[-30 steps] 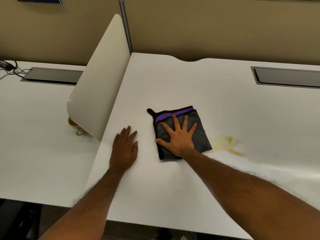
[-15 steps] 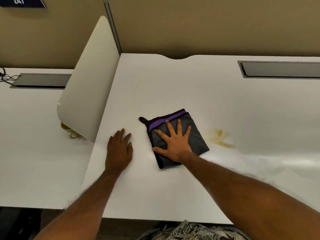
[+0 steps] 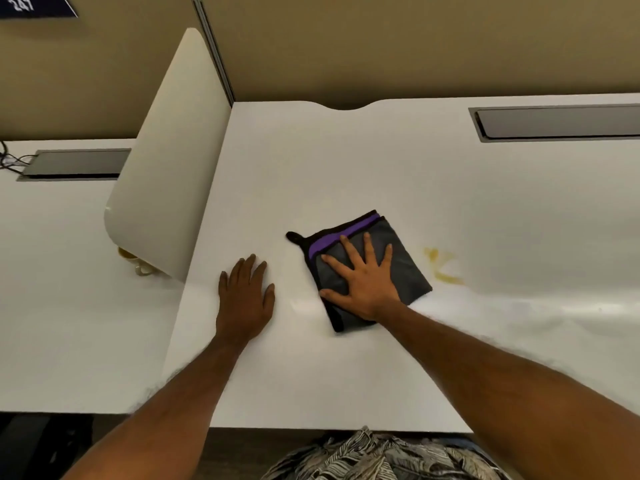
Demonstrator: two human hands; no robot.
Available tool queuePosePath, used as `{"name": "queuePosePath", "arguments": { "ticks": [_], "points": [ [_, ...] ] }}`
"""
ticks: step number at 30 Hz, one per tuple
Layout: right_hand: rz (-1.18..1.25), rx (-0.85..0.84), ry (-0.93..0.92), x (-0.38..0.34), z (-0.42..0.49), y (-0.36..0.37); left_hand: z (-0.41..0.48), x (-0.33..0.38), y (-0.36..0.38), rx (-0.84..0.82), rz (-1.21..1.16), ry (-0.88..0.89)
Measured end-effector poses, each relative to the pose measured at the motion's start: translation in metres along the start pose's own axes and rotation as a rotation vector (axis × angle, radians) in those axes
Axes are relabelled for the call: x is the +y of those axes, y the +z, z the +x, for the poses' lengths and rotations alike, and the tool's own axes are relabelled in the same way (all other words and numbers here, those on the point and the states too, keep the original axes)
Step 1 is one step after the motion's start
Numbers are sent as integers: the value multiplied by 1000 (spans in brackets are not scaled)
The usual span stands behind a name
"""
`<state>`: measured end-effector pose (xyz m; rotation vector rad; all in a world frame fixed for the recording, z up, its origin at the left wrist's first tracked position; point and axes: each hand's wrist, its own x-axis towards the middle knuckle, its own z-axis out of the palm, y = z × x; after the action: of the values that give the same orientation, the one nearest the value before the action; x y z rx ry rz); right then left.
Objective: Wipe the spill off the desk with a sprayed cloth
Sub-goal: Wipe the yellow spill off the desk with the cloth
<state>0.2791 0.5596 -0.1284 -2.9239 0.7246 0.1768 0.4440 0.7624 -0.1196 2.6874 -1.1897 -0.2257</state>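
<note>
A folded grey cloth [image 3: 405, 258] with a purple stripe and black trim lies on the white desk [image 3: 346, 161]. My right hand [image 3: 363, 282] presses flat on it with fingers spread, covering its near half. A yellowish spill [image 3: 443, 266] stains the desk just right of the cloth's right corner, close to it but not covered. My left hand [image 3: 244, 299] rests palm down on the bare desk to the left of the cloth, holding nothing.
A cream divider panel [image 3: 166, 174] stands at the desk's left edge, with a cup [image 3: 138, 263] partly hidden behind it on the neighbouring desk. Grey cable hatches sit at the back right [image 3: 561, 123] and back left [image 3: 76, 164]. Cables [image 3: 10, 161] lie at the far left.
The view has tilted down and shifted, so my patterned clothing shows at the bottom edge. Both hands and the cloth keep nearly the same places relative to the spill.
</note>
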Motion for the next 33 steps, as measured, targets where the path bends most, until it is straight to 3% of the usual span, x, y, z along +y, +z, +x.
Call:
{"name": "queuePosePath", "arguments": {
  "ticks": [4,10,14,17,21,24,30,33],
  "points": [
    [-10,45,-151,35,-34,5,6,7,1,78,26,-22],
    [33,-71,144,40,-11,-12,16,37,9,82,-1,22],
    [-1,-37,-20,23,-20,-2,19,43,11,83,2,34],
    [-18,33,-103,56,-46,5,27,42,12,78,-2,78],
    [32,-36,128,103,-35,-11,38,51,11,71,-5,82],
    [70,-94,270,87,-9,-18,41,60,11,55,5,107],
    [-12,40,-37,76,-59,6,54,75,12,47,15,169],
    [-20,66,-7,119,-87,4,61,87,15,41,11,192]
  ]
}}
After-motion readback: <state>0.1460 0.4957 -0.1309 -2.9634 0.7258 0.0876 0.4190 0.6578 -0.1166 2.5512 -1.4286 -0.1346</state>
